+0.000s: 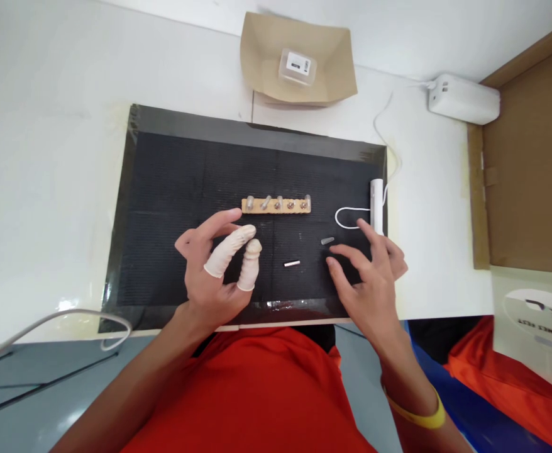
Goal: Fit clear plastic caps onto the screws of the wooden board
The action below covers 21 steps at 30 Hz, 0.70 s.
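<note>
My left hand [217, 274] hovers over the left part of the black mat [172, 182], with white finger cots on its thumb and index finger. Its fingers are apart and hold nothing I can see. Just beyond its fingertips lies a narrow wooden strip [271, 206] bearing several small clear caps and metallic bits. My right hand [370, 280] is open over the mat's right side. Close to its index fingertip is a small clear tapered piece [327, 240]. A short shiny white-and-black rod [292, 263] rests between the two hands.
A white bar-shaped device [376, 204] with a looped cord stands at the mat's right edge. Behind the mat, a brown paper tray [261, 75] holds a clear plastic box [297, 67]. A white power unit [464, 99] and a cardboard box [530, 157] are at right.
</note>
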### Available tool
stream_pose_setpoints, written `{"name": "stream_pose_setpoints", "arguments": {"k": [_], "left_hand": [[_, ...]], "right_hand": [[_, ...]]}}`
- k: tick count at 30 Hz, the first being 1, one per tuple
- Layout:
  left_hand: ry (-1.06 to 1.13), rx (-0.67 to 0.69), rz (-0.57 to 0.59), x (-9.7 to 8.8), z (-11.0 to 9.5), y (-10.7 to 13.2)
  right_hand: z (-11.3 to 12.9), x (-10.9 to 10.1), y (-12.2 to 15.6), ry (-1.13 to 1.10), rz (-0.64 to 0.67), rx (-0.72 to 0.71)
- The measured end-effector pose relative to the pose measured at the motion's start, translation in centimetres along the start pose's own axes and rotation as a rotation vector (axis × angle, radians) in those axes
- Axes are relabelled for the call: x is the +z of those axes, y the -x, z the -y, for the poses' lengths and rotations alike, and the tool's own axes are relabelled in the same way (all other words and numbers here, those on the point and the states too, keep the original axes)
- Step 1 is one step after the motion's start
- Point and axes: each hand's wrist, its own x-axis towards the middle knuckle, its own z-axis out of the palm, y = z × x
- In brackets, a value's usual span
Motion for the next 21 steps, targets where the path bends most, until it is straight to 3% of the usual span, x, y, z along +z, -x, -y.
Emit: {"name": "stream_pose_setpoints", "arguments": {"k": [21], "left_hand": [[-0.031,0.000,-0.015,0.1,-0.2,-0.4]], "right_hand": [[0.6,-0.1,-0.3,-0.026,0.009,-0.102]]}}
